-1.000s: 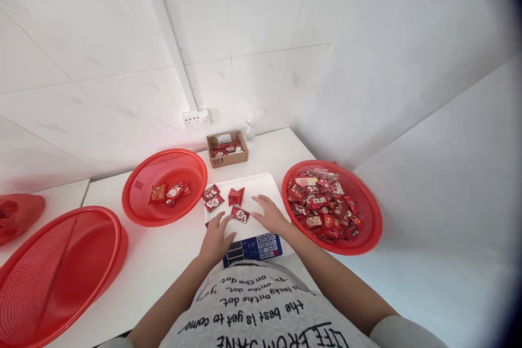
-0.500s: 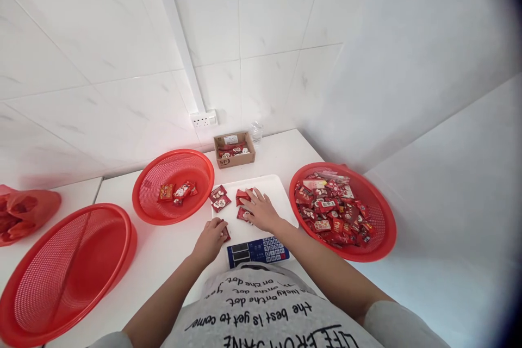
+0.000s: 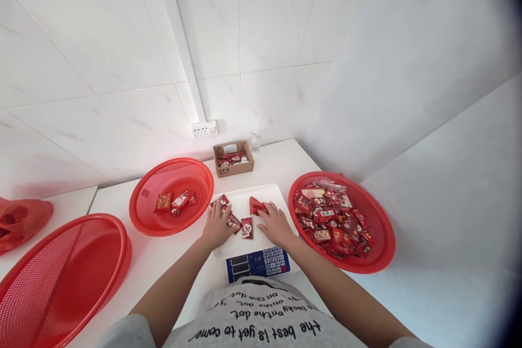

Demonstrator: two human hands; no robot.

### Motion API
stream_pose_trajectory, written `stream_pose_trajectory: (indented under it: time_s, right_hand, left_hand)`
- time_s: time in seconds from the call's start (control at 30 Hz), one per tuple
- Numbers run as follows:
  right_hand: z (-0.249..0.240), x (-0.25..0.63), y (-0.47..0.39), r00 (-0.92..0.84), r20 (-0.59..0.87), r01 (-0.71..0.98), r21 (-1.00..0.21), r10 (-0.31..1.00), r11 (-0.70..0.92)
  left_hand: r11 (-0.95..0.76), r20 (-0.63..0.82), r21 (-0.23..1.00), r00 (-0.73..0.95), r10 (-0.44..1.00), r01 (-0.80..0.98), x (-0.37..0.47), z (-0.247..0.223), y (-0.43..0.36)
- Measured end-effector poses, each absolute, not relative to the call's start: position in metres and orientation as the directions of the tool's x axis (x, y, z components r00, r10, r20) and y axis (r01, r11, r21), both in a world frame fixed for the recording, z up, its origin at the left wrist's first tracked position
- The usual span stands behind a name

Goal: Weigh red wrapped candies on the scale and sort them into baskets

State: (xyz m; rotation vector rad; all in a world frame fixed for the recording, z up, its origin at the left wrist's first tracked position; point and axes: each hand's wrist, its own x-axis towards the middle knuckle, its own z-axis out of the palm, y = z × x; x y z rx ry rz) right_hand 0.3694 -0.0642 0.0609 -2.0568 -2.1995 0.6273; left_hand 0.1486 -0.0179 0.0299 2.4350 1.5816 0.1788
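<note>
Both hands are over the white tray (image 3: 269,193) of a scale with a blue keypad panel (image 3: 258,264). My left hand (image 3: 217,227) lies with fingers spread on several dark red packets (image 3: 233,221) at the tray's left side. My right hand (image 3: 277,224) has its fingers apart and touches a bright red packet (image 3: 256,205) near the tray's middle. Between the hands a dark red packet with a pale print (image 3: 247,228) lies flat. What is under the left palm is hidden.
A red basket full of packets (image 3: 392,228) stands at the right. Another, holding a few packets (image 3: 136,206), is at the left, with a deep red basket (image 3: 122,244) nearer. Behind the scale are a cardboard box (image 3: 235,169) and a clear cup (image 3: 255,141). A red bag (image 3: 30,217) lies far left.
My left hand has moved up and spread over the left packets. My right hand has shifted right, uncovering one packet. The view has tilted slightly upward.
</note>
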Motion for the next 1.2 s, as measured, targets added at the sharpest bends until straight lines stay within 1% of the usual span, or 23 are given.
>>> stream_pose_trajectory:
  time_s: [0.07, 0.13, 0.3, 0.47, 0.6, 0.7, 0.87, 1.0, 1.2]
  right_hand:
    - [0.061, 0.369, -0.068, -0.086, -0.232, 0.942, -0.334, 0.969, 0.004]
    - [0.060, 0.366, -0.073, -0.076, -0.204, 0.943, -0.332, 0.976, 0.004]
    - [0.055, 0.356, -0.085, -0.148, -0.125, 0.934, -0.343, 0.981, 0.097]
    - [0.057, 0.359, -0.083, -0.204, -0.089, 0.902, -0.405, 0.975, 0.151]
    - [0.063, 0.370, -0.079, -0.172, -0.082, 0.897, -0.424, 0.982, 0.122]
    - [0.063, 0.376, -0.078, -0.156, -0.129, 0.908, -0.409, 0.979, 0.091]
    - [0.058, 0.376, -0.075, -0.133, -0.195, 0.928, -0.369, 0.972, 0.053]
    - [0.055, 0.370, -0.069, -0.103, -0.207, 0.921, -0.390, 0.973, 0.014]
    - [0.054, 0.374, -0.069, -0.072, -0.131, 0.903, -0.429, 0.989, 0.008]
  left_hand:
    - [-0.403, -0.014, 0.254, 0.420, 0.908, 0.879, 0.159, 0.022, -0.024]
    - [-0.413, -0.004, 0.273, 0.430, 0.903, 0.869, 0.169, 0.016, -0.034]
    - [-0.471, -0.008, 0.351, 0.506, 0.863, 0.809, 0.182, 0.011, -0.051]
    - [-0.513, -0.010, 0.391, 0.560, 0.828, 0.764, 0.182, 0.015, -0.048]
    - [-0.506, -0.027, 0.422, 0.569, 0.822, 0.752, 0.184, 0.020, -0.042]
    - [-0.513, -0.015, 0.435, 0.576, 0.817, 0.740, 0.188, 0.023, -0.037]
    - [-0.556, -0.020, 0.419, 0.619, 0.785, 0.718, 0.194, 0.024, -0.032]
    - [-0.574, -0.040, 0.412, 0.644, 0.764, 0.707, 0.197, 0.026, -0.034]
    - [-0.516, -0.078, 0.398, 0.588, 0.805, 0.759, 0.200, 0.030, -0.040]
